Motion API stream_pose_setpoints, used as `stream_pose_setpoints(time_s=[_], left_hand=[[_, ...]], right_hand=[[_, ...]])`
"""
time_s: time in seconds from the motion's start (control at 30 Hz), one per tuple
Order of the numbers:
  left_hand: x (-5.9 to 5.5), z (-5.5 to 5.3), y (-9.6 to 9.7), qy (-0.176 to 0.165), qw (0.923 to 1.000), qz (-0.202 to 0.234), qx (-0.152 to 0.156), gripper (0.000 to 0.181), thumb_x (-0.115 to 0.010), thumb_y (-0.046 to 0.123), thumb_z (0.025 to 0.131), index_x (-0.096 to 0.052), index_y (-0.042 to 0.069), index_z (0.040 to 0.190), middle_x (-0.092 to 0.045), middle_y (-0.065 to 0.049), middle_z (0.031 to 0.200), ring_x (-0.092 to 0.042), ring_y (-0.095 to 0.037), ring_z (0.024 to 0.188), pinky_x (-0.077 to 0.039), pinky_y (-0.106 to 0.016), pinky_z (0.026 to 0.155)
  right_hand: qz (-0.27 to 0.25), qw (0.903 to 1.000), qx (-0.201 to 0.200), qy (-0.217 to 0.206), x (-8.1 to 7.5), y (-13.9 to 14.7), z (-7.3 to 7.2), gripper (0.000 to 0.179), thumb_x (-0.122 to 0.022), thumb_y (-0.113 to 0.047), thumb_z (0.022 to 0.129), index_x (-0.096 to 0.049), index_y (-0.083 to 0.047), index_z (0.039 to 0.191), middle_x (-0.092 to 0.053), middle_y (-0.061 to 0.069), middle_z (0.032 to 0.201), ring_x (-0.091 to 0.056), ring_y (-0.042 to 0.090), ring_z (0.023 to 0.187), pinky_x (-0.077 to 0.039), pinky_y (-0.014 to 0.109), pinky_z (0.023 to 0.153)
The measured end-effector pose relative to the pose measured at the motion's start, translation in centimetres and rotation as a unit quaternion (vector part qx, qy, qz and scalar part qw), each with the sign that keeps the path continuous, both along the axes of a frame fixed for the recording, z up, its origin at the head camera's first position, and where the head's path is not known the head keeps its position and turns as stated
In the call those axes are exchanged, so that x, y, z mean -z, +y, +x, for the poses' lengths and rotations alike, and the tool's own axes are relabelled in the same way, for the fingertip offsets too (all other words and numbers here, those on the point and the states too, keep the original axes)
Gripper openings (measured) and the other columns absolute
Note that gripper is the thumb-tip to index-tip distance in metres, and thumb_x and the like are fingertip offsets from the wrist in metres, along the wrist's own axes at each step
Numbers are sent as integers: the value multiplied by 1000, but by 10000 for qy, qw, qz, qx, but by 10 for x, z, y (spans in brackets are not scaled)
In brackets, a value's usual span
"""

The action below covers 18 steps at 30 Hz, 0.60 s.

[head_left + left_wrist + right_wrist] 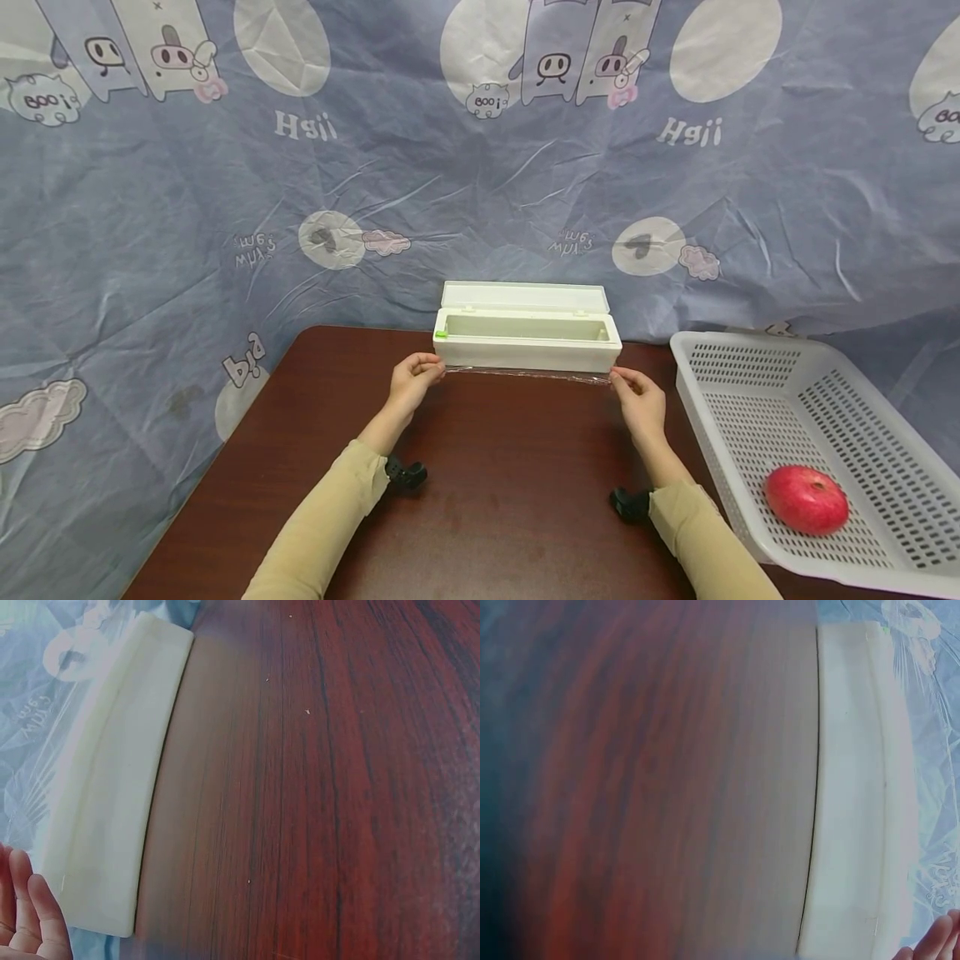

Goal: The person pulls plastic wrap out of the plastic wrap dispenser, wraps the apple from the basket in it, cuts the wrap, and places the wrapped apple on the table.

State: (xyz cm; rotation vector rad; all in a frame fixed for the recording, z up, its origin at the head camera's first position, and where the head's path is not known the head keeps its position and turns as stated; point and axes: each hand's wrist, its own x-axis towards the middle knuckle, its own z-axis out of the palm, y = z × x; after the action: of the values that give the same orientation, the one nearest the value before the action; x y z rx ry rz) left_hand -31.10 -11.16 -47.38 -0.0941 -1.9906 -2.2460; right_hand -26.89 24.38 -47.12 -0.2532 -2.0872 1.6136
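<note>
A long white plastic wrap dispenser box [525,355] stands at the far edge of the table, its lid [525,297] raised. Between my hands, just in front of the box, stretches a thin strip of clear plastic wrap [525,375]. My left hand [412,383] pinches its left end by the box's left front corner. The right end is pinched by the thumb and fingers of my right hand [641,402]. Both wrist views show the box's front wall [124,772] and only some fingertips [934,941]; the pinch itself is outside them.
To the right, a white perforated basket [712,467] holds a red round fruit [807,500], apparently a pomegranate. Behind the dark brown table [510,500] hangs a blue printed cloth [450,183]. A small green piece [441,334] sits on the box's left rim.
</note>
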Motion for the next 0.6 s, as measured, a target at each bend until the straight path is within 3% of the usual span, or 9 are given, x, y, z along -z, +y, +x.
stream_pose_setpoints(time_s=[0.1,0.3,0.47,0.6], left_hand=[[0,1,-1,18,10000,51,41,21,-65,-4,84,-59,-14,101,-66,-7,78,-65,-25,78,-45,-55,86],[1,3,-4,-113,9998,-10,138,25,-65,-2,85,-58,-15,106,-66,-6,79,-64,-13,72,-48,-50,86],[3,5,-6,-126,9996,-44,255,28,-65,-1,86,-56,-16,108,-66,-9,83,-63,-14,74,-51,-43,82],[3,8,-7,-137,9996,-64,241,27,-66,0,86,-58,-15,107,-66,-8,83,-63,-14,75,-51,-43,82]], right_hand=[[16,10000,-19,21,0,0,1,26,-66,-16,89,-68,5,105,-68,8,83,-59,5,70,-42,14,56],[4,10000,9,-5,-1,0,5,25,-66,-18,89,-68,3,102,-63,-12,74,-60,7,70,-41,15,56],[76,10000,3,8,2,1,9,26,-66,-20,89,-68,3,102,-62,-13,74,-61,10,72,-42,15,57],[161,9999,8,-31,2,2,12,26,-66,-21,90,-68,1,103,-63,-12,75,-59,5,70,-41,16,57]])
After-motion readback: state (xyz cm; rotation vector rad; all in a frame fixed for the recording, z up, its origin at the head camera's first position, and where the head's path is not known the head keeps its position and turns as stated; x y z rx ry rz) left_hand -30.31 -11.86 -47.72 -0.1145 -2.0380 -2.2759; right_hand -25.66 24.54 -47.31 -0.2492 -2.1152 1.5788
